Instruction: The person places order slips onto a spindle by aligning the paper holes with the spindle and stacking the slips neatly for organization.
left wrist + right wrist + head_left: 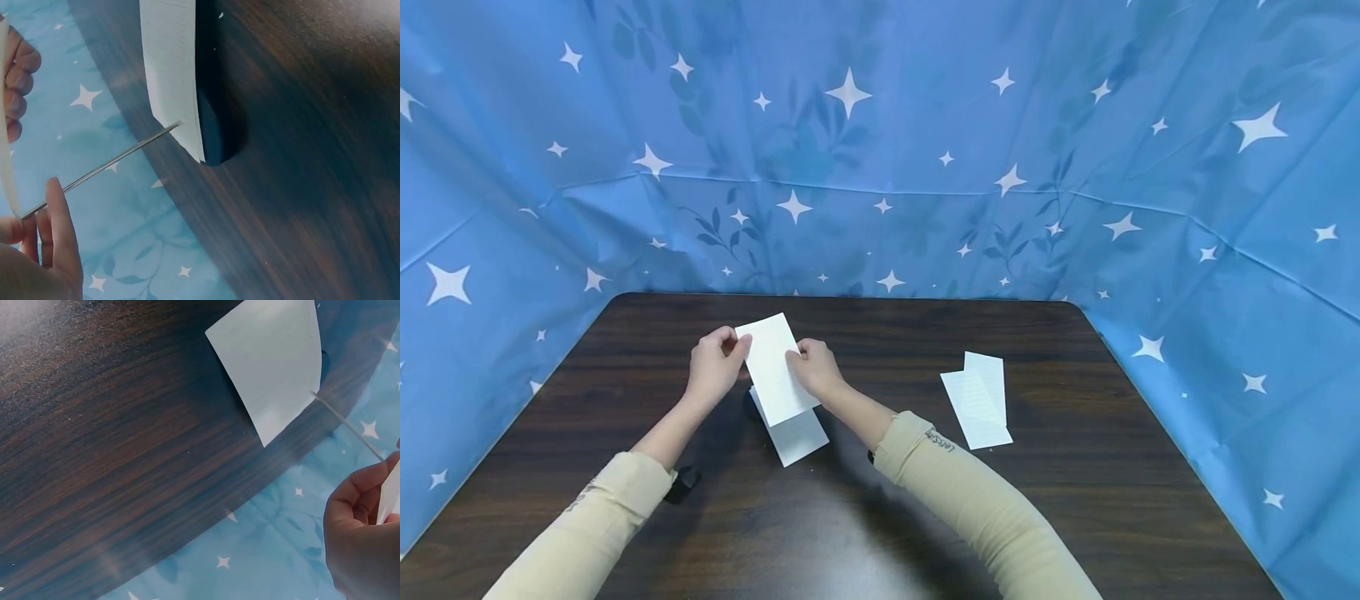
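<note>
A white sheet of paper (775, 371) is held up by both hands. My left hand (715, 362) pinches its left edge, and my right hand (815, 367) grips the right edge, thumb on the near face. Under it stands a bill spike: its thin metal rod (119, 159) rises from a dark base (215, 134). Another sheet (797, 437) lies low on the rod, over most of the base. The rod's upper end meets the raised sheet close to my left fingers; whether it goes through the paper I cannot tell.
Two overlapping paper slips (981, 400), one with faint printed lines, lie right of my right forearm on the dark wooden table (1075, 500). Beyond the table's far edge hangs a blue curtain (880, 150) with white stars.
</note>
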A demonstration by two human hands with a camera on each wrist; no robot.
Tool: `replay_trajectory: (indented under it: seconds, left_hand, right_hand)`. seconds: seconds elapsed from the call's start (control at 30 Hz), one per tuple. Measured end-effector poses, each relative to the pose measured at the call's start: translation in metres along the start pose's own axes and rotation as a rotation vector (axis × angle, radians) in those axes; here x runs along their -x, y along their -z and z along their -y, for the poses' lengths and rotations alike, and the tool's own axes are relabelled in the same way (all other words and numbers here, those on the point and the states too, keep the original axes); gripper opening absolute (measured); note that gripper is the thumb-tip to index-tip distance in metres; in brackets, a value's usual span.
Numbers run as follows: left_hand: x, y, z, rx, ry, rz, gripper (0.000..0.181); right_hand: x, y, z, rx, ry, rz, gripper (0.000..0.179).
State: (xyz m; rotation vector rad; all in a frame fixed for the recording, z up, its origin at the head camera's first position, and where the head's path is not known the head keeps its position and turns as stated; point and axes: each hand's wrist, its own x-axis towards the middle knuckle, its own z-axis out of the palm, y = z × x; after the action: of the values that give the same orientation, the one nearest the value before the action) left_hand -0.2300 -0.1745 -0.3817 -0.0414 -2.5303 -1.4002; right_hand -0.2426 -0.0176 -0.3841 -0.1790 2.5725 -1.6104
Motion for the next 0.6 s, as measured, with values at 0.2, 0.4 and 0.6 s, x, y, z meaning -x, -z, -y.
replay_trajectory:
  seconds: [0.2,0.4,0.6]
  left_hand:
    - [-0.0029,0.0048,-0.0018,0.150,0.149,0.095,0.029]
    - [-0.0061,0.0048,-0.0027,0.167,0.215,0.119,0.029]
    - [-0.0053,0.0041,0.0026,0.199,0.229,0.141,0.030]
  right_hand:
    - [-0.0031,0.0048,0.0000,0.046,0.039,0.019,0.022]
    - [-0.0041,0.0062,-0.0017,0.078,0.022,0.034,0.022]
    - [-0.0031,0.0043,-0.0057,0.082,0.015,0.035,0.021]
